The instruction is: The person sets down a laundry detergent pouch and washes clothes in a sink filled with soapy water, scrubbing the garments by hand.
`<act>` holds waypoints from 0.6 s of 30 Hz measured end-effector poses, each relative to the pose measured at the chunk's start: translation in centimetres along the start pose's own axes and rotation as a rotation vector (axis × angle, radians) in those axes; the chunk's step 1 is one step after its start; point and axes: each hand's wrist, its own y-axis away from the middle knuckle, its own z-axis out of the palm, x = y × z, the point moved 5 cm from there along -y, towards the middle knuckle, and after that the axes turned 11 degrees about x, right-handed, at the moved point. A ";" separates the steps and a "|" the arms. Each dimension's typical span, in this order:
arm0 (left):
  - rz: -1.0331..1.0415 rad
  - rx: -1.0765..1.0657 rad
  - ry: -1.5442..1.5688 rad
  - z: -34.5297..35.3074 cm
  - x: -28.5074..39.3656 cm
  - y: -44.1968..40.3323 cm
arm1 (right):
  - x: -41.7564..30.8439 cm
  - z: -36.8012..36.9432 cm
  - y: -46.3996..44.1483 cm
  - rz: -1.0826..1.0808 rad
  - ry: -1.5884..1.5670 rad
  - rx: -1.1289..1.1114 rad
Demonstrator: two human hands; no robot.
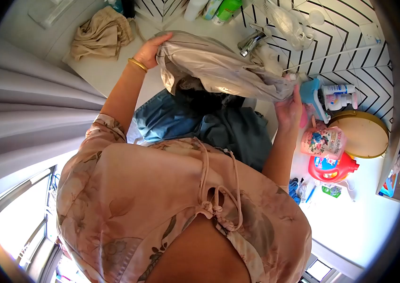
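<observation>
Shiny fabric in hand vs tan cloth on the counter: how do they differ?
Pose: the shiny fabric is spread between the left hand and right hand; the tan cloth lies bunched on the counter.
Look: the shiny fabric is glossy and greyish; the tan cloth is matte and browner.
Shared: both are creased.

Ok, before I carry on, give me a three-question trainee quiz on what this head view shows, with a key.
1. True or false: the left hand and the right hand both hold the shiny silvery-grey cloth.
2. Which wrist wears the thin gold-coloured bangle?
3. Which is nearer the red plastic jug: (a) the pink floral pouch or (b) the crumpled beige cloth?

Key:
1. True; each hand grips one end.
2. The left wrist.
3. (a); the pouch is right beside the jug.
</observation>
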 end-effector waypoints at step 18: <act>0.563 0.775 -1.400 -10.8 0.1 5.9 | 8.6 -4.4 2.7 0.146 0.627 -0.074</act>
